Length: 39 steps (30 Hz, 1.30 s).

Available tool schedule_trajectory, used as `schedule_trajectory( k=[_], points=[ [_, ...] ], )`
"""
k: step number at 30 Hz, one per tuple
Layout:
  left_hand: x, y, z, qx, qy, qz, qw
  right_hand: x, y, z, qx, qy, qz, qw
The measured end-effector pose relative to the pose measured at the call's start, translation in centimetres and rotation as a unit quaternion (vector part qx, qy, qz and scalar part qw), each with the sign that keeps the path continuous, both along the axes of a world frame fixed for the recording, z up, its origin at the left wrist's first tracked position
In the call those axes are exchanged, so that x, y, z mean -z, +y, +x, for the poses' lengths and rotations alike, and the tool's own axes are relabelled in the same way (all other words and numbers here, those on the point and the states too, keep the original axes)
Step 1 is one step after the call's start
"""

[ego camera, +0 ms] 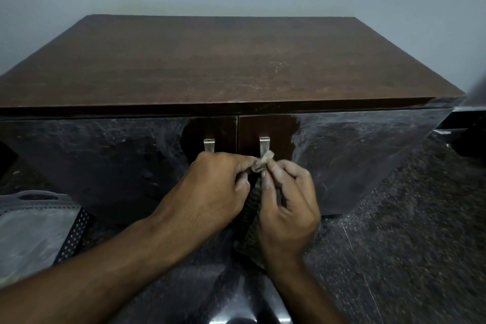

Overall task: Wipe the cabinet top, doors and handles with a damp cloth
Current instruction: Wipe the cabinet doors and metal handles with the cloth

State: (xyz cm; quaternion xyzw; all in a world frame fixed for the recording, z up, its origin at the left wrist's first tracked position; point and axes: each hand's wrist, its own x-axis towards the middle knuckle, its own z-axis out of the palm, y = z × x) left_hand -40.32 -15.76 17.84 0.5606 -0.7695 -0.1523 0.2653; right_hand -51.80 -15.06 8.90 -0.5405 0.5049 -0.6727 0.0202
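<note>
Below the right door handle (263, 145), left hand (210, 192) and right hand (288, 208) both pinch the cloth (261, 163), bunched between fingertips; its tail hangs down before the cabinet (223, 66) doors.

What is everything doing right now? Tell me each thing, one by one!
Left door: closed, glossy.
Right door: closed, glossy.
Left handle: bare, untouched.
Right handle: cloth tip against it.
Cloth: bunched, pinched by both hands, hanging down.
Left hand: pinching the cloth.
Right hand: pinching the cloth.
Cabinet top: bare, faint whitish marks.
</note>
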Motion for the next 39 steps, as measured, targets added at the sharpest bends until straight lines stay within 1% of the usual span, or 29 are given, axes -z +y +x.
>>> schedule_trajectory(
  k=[3,6,9,11,14,18,21,26,29,32,36,39],
  points=[
    [-0.3,-0.1,0.0,-0.015,0.005,-0.009,1.000,-2.2,-0.8,-0.1,0.016,0.048,-0.019,0.999],
    [-0.2,0.0,0.1,-0.034,0.006,-0.014,0.999,-3.0,-1.6,-0.6,0.025,0.095,-0.025,0.995],
    [-0.1,0.2,0.2,-0.045,-0.004,-0.010,0.999,-1.3,-1.2,-0.8,0.020,0.150,-0.024,0.988],
    [-0.2,0.2,0.1,-0.048,-0.003,-0.006,0.999,0.5,-0.4,-0.7,0.008,0.166,-0.020,0.986],
    [-0.3,0.2,0.1,-0.048,-0.004,-0.007,0.999,1.3,0.2,-0.8,0.010,0.154,-0.013,0.988],
    [-0.3,0.3,0.4,-0.062,-0.007,-0.012,0.998,-1.5,-1.0,-0.5,0.035,0.133,-0.031,0.990],
    [0.0,0.2,0.5,-0.062,-0.003,-0.006,0.998,-2.5,-1.8,-0.5,0.046,0.138,-0.031,0.989],
    [-0.3,0.1,0.4,-0.052,0.009,-0.004,0.999,1.1,-0.2,-0.6,0.034,0.160,-0.008,0.987],
    [-0.3,0.2,0.3,-0.043,0.023,0.002,0.999,1.8,-0.5,-1.0,0.030,0.129,0.004,0.991],
    [-0.2,0.3,0.5,-0.044,0.030,0.003,0.999,1.2,-0.5,-1.1,0.031,0.109,-0.010,0.993],
    [-0.4,0.2,0.4,-0.045,0.023,0.002,0.999,-0.9,-0.4,-0.9,0.026,0.109,-0.047,0.993],
    [-0.4,0.3,0.3,-0.044,0.019,0.000,0.999,-3.1,-1.9,-1.0,0.028,0.113,-0.042,0.992]
  ],
)
